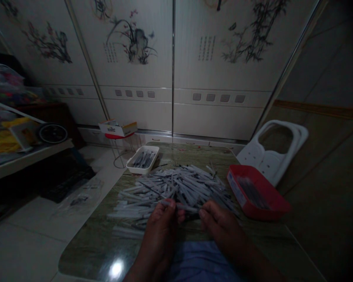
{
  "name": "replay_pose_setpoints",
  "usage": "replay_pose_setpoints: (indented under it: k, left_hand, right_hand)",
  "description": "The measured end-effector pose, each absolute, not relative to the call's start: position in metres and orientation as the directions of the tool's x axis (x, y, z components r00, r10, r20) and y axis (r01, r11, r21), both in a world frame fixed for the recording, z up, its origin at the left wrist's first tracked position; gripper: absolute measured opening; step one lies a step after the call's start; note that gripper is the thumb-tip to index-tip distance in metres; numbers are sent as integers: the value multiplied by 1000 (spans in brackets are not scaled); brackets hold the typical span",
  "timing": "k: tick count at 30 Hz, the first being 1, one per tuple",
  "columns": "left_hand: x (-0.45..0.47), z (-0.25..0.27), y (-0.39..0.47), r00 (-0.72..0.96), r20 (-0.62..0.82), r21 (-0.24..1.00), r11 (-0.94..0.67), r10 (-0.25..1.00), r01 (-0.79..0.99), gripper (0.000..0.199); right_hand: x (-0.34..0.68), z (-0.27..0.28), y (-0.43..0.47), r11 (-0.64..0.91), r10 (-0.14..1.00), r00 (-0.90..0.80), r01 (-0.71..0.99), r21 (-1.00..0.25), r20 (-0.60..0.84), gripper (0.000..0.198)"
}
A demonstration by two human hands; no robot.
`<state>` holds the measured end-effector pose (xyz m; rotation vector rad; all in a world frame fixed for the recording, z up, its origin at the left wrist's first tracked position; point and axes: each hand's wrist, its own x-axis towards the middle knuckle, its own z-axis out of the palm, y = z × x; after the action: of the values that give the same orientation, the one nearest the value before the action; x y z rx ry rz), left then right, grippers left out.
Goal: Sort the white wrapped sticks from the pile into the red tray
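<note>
In the head view, the left hand (164, 217) is pinching a slim pale tube (186, 208) between thumb and fingers, while the right hand (217, 219) is closing its fingertips around the other end. The tube is spanning the two hands near a heap of similar tubes (176, 184), which is covering much of the green table (85, 250).

Bare hands (164, 221) (219, 221) and bare forearms (148, 256) — plus dusky blue clothing (200, 260), creased in soft folds.
</note>
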<state>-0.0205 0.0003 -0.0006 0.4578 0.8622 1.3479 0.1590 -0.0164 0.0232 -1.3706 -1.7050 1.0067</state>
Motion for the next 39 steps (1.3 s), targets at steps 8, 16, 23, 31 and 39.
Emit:
replay_pose_setpoints:
  k: [8, 16, 23, 31, 39]
  left_hand:
    - [-23, 2, 0, 9, -271, 742, 215, 962, -635, 22]
    - [-24, -2, 0, 25, -262, 728, 215, 965, -651, 21]
    - [-28, 0, 0, 43, -210, 768, 192, 977, -611, 25]
    - [-27, 2, 2, -6, -271, 774, 215, 963, -595, 25]
    - [-29, 3, 2, 20, -236, 772, 200, 972, -604, 29]
  right_hand:
    - [159, 19, -17, 104, 977, -209, 346, -933, 31, 44]
    - [159, 25, -19, 170, 971, -224, 383, -908, 87, 33]
    - [153, 14, -18, 15, 987, -158, 287, -958, -32, 44]
    - [152, 21, -19, 103, 986, -161, 350, -931, 48, 39]
    - [148, 16, -21, 37, 991, -130, 245, -969, 5, 42]
